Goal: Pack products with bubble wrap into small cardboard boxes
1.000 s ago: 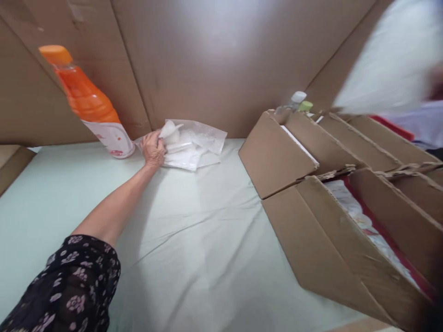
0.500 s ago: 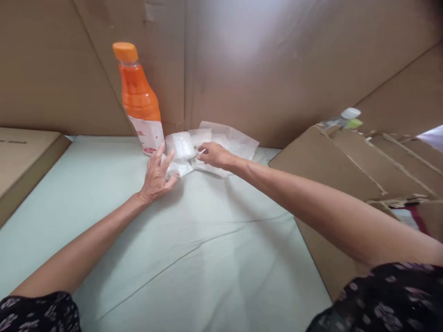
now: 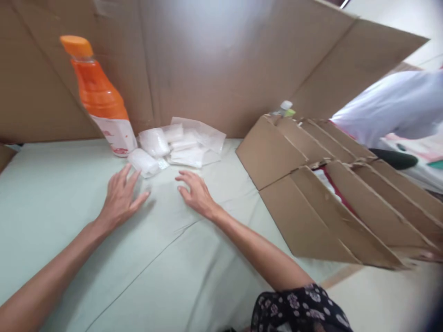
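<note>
My left hand [image 3: 122, 196] is over the pale green cloth with its fingers spread, just in front of a roll of bubble wrap [image 3: 143, 162]. Nothing is in it. My right hand [image 3: 196, 191] hovers a little to the right, fingers loosely curled and apart, holding nothing. Beyond both hands lies a small heap of bubble-wrapped bundles [image 3: 154, 142] and flat translucent bubble-wrap pouches [image 3: 188, 156]. To the left of the heap stands an orange bottle [image 3: 100, 99] with an orange cap and a white label.
A cardboard wall [image 3: 221, 69] runs along the back. On the right stands a cardboard divider box [image 3: 297, 184] with several slots; a white-capped bottle [image 3: 285, 106] pokes out of it. Another person in a white garment [image 3: 384, 103] is at the far right.
Both hands have drawn back from the bubble-wrap heap toward me, and the right hand's fingers have opened. My view has swung to the right, showing more of the divider box and another person.
</note>
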`<state>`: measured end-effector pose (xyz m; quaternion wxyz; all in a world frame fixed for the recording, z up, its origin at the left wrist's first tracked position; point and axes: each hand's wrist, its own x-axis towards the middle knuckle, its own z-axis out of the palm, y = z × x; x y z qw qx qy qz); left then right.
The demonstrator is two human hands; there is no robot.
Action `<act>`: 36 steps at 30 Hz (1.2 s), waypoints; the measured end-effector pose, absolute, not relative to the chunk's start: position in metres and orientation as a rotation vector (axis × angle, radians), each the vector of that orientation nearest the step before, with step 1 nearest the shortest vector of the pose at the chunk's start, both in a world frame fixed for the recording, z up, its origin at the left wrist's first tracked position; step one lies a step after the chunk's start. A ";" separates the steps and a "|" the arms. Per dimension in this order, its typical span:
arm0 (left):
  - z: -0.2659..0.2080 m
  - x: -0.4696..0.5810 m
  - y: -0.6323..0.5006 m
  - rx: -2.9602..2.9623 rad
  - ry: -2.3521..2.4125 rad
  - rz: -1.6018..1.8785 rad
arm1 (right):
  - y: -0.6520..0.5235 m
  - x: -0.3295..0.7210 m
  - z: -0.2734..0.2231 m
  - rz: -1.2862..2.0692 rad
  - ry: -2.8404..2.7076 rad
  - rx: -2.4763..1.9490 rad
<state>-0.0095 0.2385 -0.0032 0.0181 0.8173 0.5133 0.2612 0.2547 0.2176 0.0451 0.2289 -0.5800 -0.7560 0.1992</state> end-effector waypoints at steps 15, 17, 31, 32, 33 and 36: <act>-0.010 -0.101 -0.053 2.549 1.908 0.678 | 0.120 0.291 -0.007 0.340 -2.164 -1.594; -0.009 -0.100 -0.052 2.551 1.933 0.698 | 0.118 0.289 -0.009 0.318 -2.161 -1.598; -0.012 -0.098 -0.054 2.293 2.087 0.812 | 0.116 0.283 -0.010 0.268 -2.186 -1.588; -0.012 -0.097 -0.053 2.275 2.091 0.817 | 0.116 0.283 -0.010 0.262 -2.189 -1.584; -0.012 -0.097 -0.053 2.262 2.093 0.822 | 0.116 0.283 -0.010 0.256 -2.191 -1.581; -0.013 -0.098 -0.052 2.265 2.082 0.827 | 0.115 0.284 -0.010 0.242 -2.188 -1.581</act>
